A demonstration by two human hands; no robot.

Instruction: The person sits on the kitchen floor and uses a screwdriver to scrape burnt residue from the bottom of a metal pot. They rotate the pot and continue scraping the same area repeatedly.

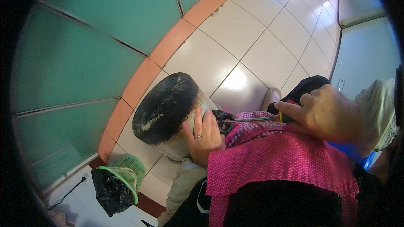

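Note:
A metal pot (202,101) lies tipped on its side before me, its soot-blackened bottom (165,108) facing away to the left. My left hand (205,132), with a ring on one finger, presses on the pot's pale, rust-marked wall. Beside those fingers is the pot's black side handle (224,122). My right hand (318,113) grips a screwdriver (252,120) by its dark and yellow handle. The shaft points left, and its tip meets the black handle. Whether the tip sits in a screw is too small to tell.
A green plastic wastebasket (127,170) with a black bag stands at lower left. Green glass panels (79,63) rise above an orange tile border (142,72). A black plug cord (68,194) lies near the basket. Pale cabinets (363,50) line the right side.

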